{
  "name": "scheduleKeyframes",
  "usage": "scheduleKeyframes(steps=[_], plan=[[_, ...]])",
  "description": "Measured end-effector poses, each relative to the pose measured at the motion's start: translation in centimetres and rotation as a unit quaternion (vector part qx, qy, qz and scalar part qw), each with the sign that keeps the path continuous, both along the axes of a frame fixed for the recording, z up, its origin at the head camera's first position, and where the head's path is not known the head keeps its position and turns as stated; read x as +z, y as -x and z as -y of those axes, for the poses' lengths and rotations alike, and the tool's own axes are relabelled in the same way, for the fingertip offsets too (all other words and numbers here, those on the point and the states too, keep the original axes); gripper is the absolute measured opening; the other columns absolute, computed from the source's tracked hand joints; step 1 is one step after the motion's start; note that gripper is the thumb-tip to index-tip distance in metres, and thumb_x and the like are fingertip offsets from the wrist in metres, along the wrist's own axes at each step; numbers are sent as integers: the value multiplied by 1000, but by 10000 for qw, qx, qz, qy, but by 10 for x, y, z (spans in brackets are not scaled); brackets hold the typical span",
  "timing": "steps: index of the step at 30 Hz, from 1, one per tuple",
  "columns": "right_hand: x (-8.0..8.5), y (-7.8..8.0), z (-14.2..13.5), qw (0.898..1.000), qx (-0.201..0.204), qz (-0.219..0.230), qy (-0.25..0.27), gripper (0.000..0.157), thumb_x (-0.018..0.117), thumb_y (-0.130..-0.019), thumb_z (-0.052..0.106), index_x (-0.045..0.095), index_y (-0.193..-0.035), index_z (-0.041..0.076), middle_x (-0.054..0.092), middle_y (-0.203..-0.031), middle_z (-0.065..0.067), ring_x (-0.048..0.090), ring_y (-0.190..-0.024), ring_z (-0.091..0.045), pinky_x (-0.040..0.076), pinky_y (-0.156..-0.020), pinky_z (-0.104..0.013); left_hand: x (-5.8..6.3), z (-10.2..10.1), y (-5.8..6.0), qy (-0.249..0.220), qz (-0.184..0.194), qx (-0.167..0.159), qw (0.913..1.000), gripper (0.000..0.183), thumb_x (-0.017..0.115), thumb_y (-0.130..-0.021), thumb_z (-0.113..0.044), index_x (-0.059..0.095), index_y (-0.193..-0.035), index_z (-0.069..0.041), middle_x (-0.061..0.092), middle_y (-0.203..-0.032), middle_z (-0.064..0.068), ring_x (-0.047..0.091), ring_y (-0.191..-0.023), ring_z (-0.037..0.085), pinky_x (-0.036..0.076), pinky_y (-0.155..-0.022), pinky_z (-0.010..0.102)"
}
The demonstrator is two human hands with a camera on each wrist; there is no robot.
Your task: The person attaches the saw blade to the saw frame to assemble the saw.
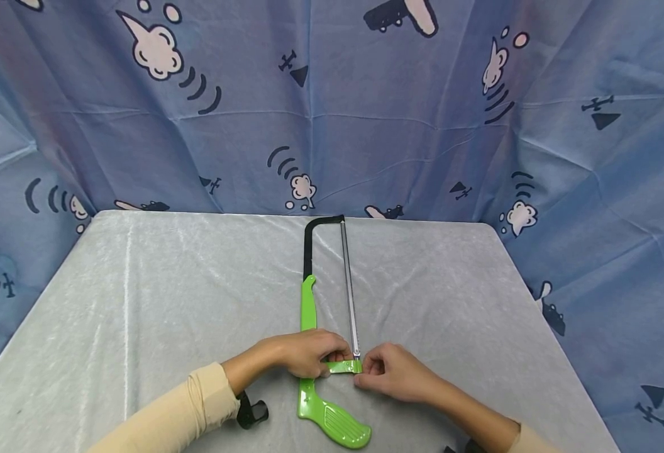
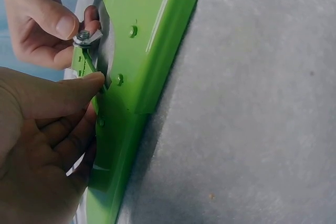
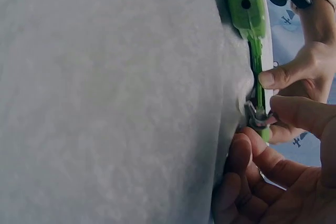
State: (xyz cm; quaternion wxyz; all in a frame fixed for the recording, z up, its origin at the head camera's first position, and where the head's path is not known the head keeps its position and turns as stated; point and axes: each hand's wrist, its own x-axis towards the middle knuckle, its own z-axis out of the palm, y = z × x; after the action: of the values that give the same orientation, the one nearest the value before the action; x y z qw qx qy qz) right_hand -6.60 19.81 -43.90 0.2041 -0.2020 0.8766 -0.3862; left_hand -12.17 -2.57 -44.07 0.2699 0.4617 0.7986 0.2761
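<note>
A hacksaw (image 1: 308,308) with a green handle and black front frame lies on the table, its grip toward me. Its blade (image 1: 349,289) runs along the right side, from the frame's far tip down to a short green arm (image 1: 341,367). My left hand (image 1: 309,352) pinches this arm between thumb and fingers, as the left wrist view shows closely. At the arm's outer end sits a metal wing nut (image 3: 257,119). The thumb and fingers of my right hand (image 1: 397,372) pinch the wing nut from the right.
A pale grey cloth covers the table (image 1: 207,283). Behind it and at both sides hangs a blue patterned curtain (image 1: 360,157). A black strap mount (image 1: 251,412) shows beneath the left forearm, beside the saw's grip.
</note>
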Motion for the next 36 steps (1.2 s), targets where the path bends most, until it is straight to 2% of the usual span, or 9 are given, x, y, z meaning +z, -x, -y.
scheduleKeyframes(steps=[8, 17, 24, 30, 36], plan=[[5, 2, -7, 9996, 172, 83, 187, 13, 77, -82, 15, 66, -75, 13, 56, -64, 10, 49, -58, -1, 42, -53, -20, 0, 0, 0, 72, -28, 25, 10000, 34, 69, -77, 6, 67, -105, -13, 57, -87, -10, 53, -83, 4, 42, -79, 17], [0, -1, -7, 9997, 192, -51, 122, 15, 75, -81, 4, 66, -75, 14, 56, -64, 11, 51, -59, 0, 46, -54, -22, 0, 0, 1, 91, -18, 37, 10000, 35, 69, -77, 6, 67, -106, -15, 56, -86, -12, 53, -83, 3, 42, -79, 17], [1, -3, -4, 9997, 146, -159, 67, 11, 78, -80, 13, 70, -73, 15, 58, -63, 12, 51, -57, 2, 45, -53, -21, 1, 1, 0, 70, 17, 29, 10000, 35, 68, -77, 6, 67, -106, -13, 57, -86, -9, 53, -82, 4, 42, -79, 17], [-1, -4, 4, 9997, -53, -238, -37, 30, 79, -83, 35, 63, -62, 18, 49, -55, 17, 41, -49, 4, 35, -45, -18, 1, 1, 0, 86, 3, 19, 10000, 34, 68, -78, 6, 67, -106, -13, 57, -87, -10, 52, -83, 3, 42, -79, 17], [-2, -3, 6, 9996, -139, -255, -70, 35, 75, -86, 34, 60, -58, 18, 43, -51, 18, 35, -46, 3, 28, -43, -18, 1, 0, 1, 85, -24, -12, 10000, 35, 69, -77, 7, 67, -106, -13, 57, -88, -10, 53, -85, 3, 42, -80, 17]])
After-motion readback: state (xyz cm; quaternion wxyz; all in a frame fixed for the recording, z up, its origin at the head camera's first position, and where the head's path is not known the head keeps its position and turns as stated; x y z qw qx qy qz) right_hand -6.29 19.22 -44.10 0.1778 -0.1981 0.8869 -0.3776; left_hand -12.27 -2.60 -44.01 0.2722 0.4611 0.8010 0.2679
